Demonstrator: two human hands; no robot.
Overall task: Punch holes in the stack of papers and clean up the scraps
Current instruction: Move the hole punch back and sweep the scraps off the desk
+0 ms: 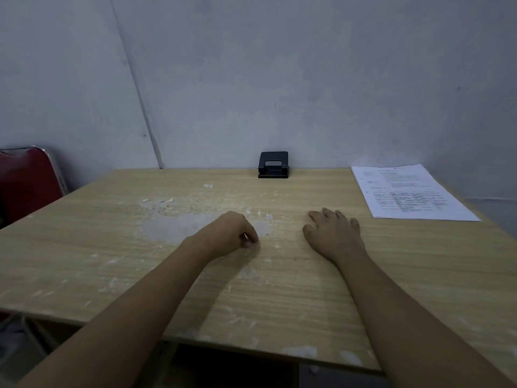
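A black hole punch (273, 164) stands at the table's far edge against the wall. A stack of printed white papers (409, 192) lies at the far right corner, with small holes along its left edge. My left hand (233, 235) rests mid-table with its fingers curled in and the fingertips pinched together; whether a tiny scrap is between them I cannot tell. My right hand (334, 233) lies flat, palm down, fingers spread, left of the papers and apart from them. Small white flecks (247, 273) dot the wood near my left hand.
The wooden table (391, 275) has worn whitish patches (179, 225) and chipped spots left of centre. A red chair with a metal frame (26, 183) stands beyond the table's left side. Grey walls close the back.
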